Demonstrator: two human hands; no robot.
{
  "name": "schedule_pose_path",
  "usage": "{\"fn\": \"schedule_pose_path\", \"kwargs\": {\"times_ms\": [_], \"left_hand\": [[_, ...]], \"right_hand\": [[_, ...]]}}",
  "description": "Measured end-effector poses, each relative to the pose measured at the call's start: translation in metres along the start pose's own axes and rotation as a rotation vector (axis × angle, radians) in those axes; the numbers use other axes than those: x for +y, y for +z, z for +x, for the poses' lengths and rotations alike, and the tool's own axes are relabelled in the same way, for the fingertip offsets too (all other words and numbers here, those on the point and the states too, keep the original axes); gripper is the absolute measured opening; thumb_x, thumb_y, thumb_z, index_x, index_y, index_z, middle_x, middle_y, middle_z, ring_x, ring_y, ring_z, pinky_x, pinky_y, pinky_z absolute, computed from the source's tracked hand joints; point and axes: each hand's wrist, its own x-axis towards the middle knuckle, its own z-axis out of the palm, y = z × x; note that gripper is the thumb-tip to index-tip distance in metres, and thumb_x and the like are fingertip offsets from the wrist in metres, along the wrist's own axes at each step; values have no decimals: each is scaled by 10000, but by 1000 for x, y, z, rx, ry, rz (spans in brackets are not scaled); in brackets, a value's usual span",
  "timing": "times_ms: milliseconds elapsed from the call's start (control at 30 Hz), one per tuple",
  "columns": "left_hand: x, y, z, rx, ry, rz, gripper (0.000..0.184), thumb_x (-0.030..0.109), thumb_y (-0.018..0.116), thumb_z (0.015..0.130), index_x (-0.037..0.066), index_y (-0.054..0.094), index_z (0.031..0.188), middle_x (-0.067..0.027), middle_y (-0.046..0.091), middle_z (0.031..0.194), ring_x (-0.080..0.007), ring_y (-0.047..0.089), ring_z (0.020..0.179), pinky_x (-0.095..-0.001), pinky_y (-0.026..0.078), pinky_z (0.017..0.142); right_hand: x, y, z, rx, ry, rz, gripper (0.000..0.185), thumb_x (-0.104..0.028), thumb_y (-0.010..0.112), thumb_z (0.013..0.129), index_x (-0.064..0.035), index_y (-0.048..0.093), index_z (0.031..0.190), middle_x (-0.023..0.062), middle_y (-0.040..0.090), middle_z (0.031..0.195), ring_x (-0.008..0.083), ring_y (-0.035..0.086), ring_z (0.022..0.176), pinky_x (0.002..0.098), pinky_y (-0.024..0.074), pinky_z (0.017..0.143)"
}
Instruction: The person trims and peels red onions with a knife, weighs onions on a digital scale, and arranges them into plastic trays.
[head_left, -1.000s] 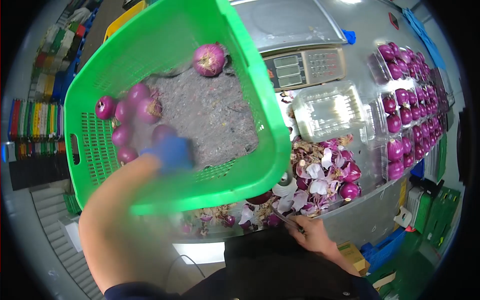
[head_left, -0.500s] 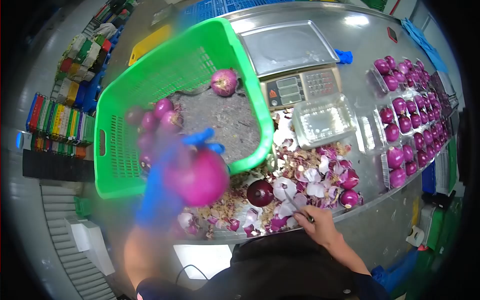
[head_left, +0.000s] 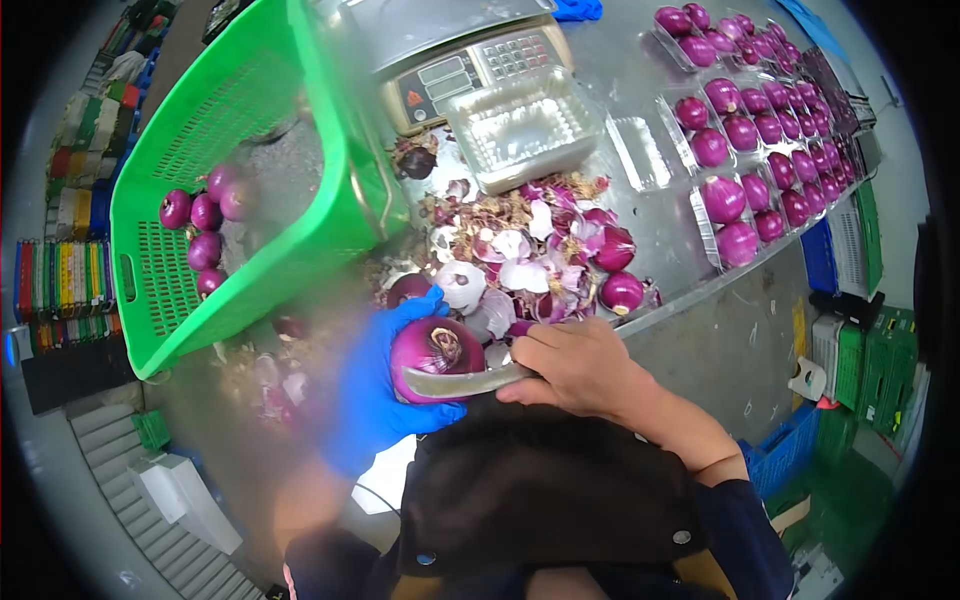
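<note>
A red onion [head_left: 425, 345] is being grasped by the fingers [head_left: 432, 416] of the left hand [head_left: 375, 385] near the counter [head_left: 650, 230]; across it, a curved knife [head_left: 465, 383] is being held by the clenched right hand [head_left: 580, 368]. Onion skins [head_left: 525, 276] are lying beyond.

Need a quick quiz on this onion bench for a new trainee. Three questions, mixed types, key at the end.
1. Multiple choice. The left hand holds:
a) nothing
b) an onion
c) a plastic tray

2. True or false. The right hand, which grips the knife, is ungloved.

3. Fill in the blank. As seen in the picture, the green basket stands to the ____ of the scale.

Key: 1 b; 2 true; 3 left
</note>
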Motion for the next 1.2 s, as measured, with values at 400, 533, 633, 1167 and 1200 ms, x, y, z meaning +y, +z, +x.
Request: {"fn": "schedule_pose_path", "kwargs": {"times_ms": [400, 533, 633, 1167, 1200], "left_hand": [[-11, 26, -7, 171, -17, 180, 1018, 70, 926, 522, 94, 450, 1421, -118, 529, 1384, -267, 521, 1273, -401, 439, 1084], [-19, 26, -1, 195, -41, -77, 1024, 111, 900, 586, 66, 394, 1475, -96, 483, 1447, -253, 530, 1266, -394, 437, 1092], [-26, 42, -1, 304, -107, -746, 837, 299, 748, 824, 47, 327, 1502, -119, 427, 1493, -281, 533, 1264, -446, 485, 1050], [-55, 71, -18, 108, -400, -1728, 778, 602, 482, 950, 41, 340, 1469, -255, 445, 1429, -406, 524, 1258, -556, 506, 998], [-53, 72, -19, 137, -401, -1704, 766, 596, 484, 952, 47, 345, 1468, -251, 449, 1425, -407, 526, 1254, -560, 509, 992]], "right_hand": [[49, 9, -50, -71, 345, 272, 387, -413, 593, 946, -78, 582, 752, 102, 573, 647, 320, 601, 584, 424, 451, 496], [44, 7, -36, -14, 401, 401, 391, -406, 574, 962, -73, 586, 758, 129, 580, 661, 341, 599, 613, 431, 446, 511], [46, 7, -31, -7, 469, 421, 404, -418, 566, 965, -73, 566, 755, 129, 564, 661, 347, 588, 610, 425, 442, 506], [32, 13, -17, -33, 37, 97, 468, -539, 630, 869, -107, 534, 718, 32, 509, 609, 236, 563, 476, 357, 433, 439], [31, 11, -17, -53, 32, 85, 466, -536, 632, 870, -107, 533, 718, 31, 509, 610, 234, 568, 483, 358, 439, 443]]}}
